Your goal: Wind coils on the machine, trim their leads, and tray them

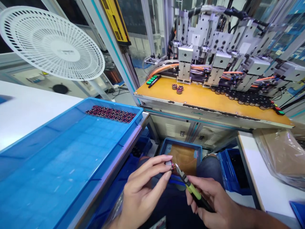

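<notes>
Between the fingertips and thumb of my left hand (pixel 146 187) is a small round wound part (pixel 172 165), coppery with dark and pink bits; the fingers hide much of it. My right hand (pixel 212 197) is closed around diagonal cutting pliers (pixel 194 190) with green and black handles. Their metal jaws point up and left, with the tip at the side of the part; whether they touch it I cannot tell. Both hands are above my lap, over a blue bin (pixel 200 148) with brown sheet in it.
On the left table stands a large blue tray (pixel 71 211) with rows of similar parts (pixel 111 114) at its far end. A machine (pixel 197 41) rises behind an orange bench top (pixel 202 101) bearing more parts. A white fan (pixel 64 51) is at upper left; bagged cardboard (pixel 281 152) lies right.
</notes>
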{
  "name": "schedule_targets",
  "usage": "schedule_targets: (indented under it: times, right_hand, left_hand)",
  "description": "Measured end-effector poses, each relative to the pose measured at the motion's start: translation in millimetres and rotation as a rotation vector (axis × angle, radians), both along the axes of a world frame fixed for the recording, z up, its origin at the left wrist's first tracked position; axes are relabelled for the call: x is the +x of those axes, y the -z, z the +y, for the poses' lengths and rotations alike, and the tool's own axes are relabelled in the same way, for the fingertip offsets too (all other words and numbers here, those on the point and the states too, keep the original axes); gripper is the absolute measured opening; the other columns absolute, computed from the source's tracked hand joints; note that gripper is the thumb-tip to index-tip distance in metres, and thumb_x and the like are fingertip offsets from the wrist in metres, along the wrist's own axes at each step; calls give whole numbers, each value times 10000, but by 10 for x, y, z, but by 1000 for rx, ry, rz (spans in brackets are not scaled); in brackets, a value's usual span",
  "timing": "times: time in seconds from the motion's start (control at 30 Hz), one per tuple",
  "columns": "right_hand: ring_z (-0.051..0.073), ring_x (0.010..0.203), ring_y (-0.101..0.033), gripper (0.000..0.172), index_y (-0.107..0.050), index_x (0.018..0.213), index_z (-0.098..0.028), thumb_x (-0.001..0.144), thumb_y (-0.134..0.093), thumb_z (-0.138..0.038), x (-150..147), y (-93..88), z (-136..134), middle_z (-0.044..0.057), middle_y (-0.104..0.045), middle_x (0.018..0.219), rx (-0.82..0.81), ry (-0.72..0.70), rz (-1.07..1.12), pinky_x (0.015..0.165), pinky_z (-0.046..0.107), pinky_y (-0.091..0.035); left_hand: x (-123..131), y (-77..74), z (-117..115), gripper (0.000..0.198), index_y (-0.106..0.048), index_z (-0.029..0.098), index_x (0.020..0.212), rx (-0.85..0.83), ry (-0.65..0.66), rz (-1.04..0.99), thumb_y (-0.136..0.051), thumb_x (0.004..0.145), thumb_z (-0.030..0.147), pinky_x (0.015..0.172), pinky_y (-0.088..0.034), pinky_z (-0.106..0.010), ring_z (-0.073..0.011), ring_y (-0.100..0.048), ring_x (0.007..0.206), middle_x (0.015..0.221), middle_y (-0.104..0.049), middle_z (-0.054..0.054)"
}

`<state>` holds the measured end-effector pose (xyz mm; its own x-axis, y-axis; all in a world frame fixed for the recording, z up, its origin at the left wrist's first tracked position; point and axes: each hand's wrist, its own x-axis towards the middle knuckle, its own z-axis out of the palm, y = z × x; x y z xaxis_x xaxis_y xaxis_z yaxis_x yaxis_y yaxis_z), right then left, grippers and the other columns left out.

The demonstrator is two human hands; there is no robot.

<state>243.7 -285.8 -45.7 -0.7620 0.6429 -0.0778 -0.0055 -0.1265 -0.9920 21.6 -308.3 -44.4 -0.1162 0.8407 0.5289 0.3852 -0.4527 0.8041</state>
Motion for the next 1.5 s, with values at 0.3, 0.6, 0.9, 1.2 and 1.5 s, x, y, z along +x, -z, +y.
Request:
schedule_targets:
  times: [0.3, 0.6, 0.9, 1.2, 1.5]
  right_hand:
    - [136, 704, -537, 383, -645, 1206, -129, 836, -615, -223, -42, 36, -66, 44, -576, 807, 87, 189, -204, 668, 285, -473]
    - [167, 852, -616, 558, -461, 1459, -222, 921, -597, -277, 205, 74, -55, 118, -600, 1048, 41, 155, -58, 835, 380, -533]
    - [192, 905, -626, 685, -472, 1464, -221, 796, -618, -163, 205, -132, -96, 125, -630, 1072, 58, 77, -77, 869, 406, -530]
    - [215, 942, -632, 678, -499, 1447, -150, 782, -619, -210, 132, -194, -71, 147, -641, 1072, 57, 31, -63, 890, 388, -514]
    - [208, 937, -638, 700, -520, 1429, -140, 738, -620, -189, 85, -229, -44, 140, -653, 1073, 50, 33, -114, 880, 369, -524]
  left_hand:
    - [-4, 58, 4, 320, -727, 242, 1025, -17, 18, 12, -666, 814, 9, 890, -602, -285, -185, -738, 980, 1100, -756, -61]
    - [8, 121, 9, 471, -525, 251, 1016, 111, 114, -296, -664, 745, -108, 796, -659, -363, -228, -747, 977, 1161, -645, -57]
    - [33, 173, -16, 614, -514, 251, 1162, 176, 57, -227, -701, 708, -117, 910, -627, -399, -218, -758, 964, 1065, -771, -45]
    - [-8, 217, -61, 677, -542, 259, 1235, 191, 38, -102, -679, 701, -133, 931, -625, -419, -239, -752, 1006, 1130, -770, -57]
    - [-25, 213, -80, 697, -529, 258, 1263, 192, 82, -78, -662, 706, -141, 955, -614, -444, -242, -750, 1010, 1128, -770, -61]
